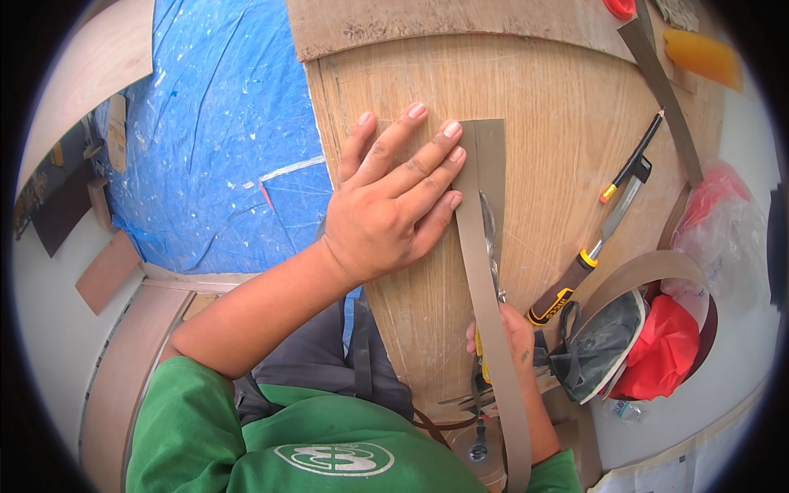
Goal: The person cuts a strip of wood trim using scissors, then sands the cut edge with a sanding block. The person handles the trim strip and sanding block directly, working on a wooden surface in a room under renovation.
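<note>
My left hand (393, 197) lies with fingers extended on the wooden board (399, 312), its fingertips at the left edge of a long taupe strip (477, 246). My right hand (516, 337) is closed on a yellow-handled metal cutting tool (482, 353), which is mostly hidden beneath the strip; its metal part shows along the strip's right edge. The strip runs from the board's upper middle down over my right forearm. To the right, a black pencil (637, 148) and a tool with a brown and yellow handle (563, 287) lie on the board.
A blue tarp (197, 140) lies beyond the board's left. Wooden panels (460, 20) are at top and left. An orange object (700, 57) sits upper right. A dark pouch (592, 353), red bag (657, 345), clear plastic bag (715, 238) and curved strips crowd the right.
</note>
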`<state>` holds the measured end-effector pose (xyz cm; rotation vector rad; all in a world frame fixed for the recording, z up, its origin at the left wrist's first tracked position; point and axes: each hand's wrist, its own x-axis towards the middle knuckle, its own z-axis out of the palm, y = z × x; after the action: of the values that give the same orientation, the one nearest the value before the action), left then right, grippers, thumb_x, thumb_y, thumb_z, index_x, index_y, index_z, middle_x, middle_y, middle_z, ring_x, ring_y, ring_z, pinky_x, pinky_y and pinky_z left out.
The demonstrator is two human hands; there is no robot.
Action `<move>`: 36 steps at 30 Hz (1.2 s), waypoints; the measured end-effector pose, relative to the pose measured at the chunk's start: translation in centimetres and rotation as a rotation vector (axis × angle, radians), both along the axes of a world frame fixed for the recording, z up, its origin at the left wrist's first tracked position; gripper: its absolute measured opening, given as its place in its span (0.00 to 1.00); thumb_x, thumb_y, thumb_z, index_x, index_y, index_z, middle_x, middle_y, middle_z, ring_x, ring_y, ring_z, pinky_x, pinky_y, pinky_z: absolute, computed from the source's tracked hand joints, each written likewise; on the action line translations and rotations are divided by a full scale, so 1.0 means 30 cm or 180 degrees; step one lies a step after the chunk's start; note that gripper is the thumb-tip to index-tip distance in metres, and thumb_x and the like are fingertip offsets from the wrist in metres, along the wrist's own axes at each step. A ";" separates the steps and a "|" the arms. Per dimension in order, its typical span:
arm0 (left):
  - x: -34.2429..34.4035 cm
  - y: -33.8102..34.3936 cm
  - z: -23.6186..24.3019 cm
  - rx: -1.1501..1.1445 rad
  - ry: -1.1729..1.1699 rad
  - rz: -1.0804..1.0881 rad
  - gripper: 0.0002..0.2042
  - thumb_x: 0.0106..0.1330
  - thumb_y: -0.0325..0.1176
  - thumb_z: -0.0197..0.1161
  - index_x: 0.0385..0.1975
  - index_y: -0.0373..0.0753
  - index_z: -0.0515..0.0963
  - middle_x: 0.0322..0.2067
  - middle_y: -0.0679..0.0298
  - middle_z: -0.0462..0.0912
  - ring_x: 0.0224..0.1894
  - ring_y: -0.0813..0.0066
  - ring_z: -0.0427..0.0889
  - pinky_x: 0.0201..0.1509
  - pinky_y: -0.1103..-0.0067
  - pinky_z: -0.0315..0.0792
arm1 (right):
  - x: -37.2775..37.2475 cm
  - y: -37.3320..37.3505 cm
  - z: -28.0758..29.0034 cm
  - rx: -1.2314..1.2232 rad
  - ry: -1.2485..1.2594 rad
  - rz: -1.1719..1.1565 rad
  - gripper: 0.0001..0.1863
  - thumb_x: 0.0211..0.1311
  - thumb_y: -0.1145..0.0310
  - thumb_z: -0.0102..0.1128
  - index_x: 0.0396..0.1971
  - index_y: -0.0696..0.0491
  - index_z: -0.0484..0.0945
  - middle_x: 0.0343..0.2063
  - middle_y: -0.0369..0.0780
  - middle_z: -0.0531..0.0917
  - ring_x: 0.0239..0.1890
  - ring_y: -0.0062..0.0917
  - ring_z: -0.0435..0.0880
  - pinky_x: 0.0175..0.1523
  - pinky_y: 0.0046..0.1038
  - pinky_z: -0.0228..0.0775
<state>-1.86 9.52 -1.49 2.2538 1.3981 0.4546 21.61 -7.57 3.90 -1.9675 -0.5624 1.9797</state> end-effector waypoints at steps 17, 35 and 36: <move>-0.001 0.001 0.004 -0.0036 -0.0049 -0.0019 0.19 0.69 0.40 0.70 0.57 0.41 0.88 0.66 0.64 0.84 0.77 0.55 0.70 0.84 0.58 0.44 | 0.011 -0.037 -0.040 -0.0003 -0.0008 -0.0073 0.20 0.78 0.55 0.59 0.49 0.60 0.78 0.30 0.42 0.84 0.26 0.24 0.84 0.31 0.25 0.76; -0.001 -0.002 -0.001 -0.0036 -0.0102 0.0033 0.17 0.69 0.41 0.69 0.54 0.42 0.88 0.65 0.68 0.84 0.76 0.58 0.71 0.83 0.54 0.47 | -0.018 0.066 -0.007 0.0068 -0.0021 -0.0059 0.21 0.78 0.54 0.61 0.49 0.60 0.79 0.29 0.41 0.84 0.26 0.23 0.83 0.32 0.25 0.75; -0.001 -0.001 0.000 -0.0041 -0.0104 0.0031 0.17 0.69 0.41 0.69 0.54 0.42 0.88 0.65 0.68 0.84 0.76 0.58 0.71 0.83 0.54 0.47 | -0.018 0.064 -0.009 0.0071 -0.0017 -0.0073 0.21 0.78 0.53 0.61 0.49 0.60 0.78 0.29 0.41 0.84 0.26 0.23 0.83 0.32 0.25 0.74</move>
<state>-1.90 9.50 -1.50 2.2205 1.3923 0.4820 21.07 -5.64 3.62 -1.9580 -0.5586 1.9466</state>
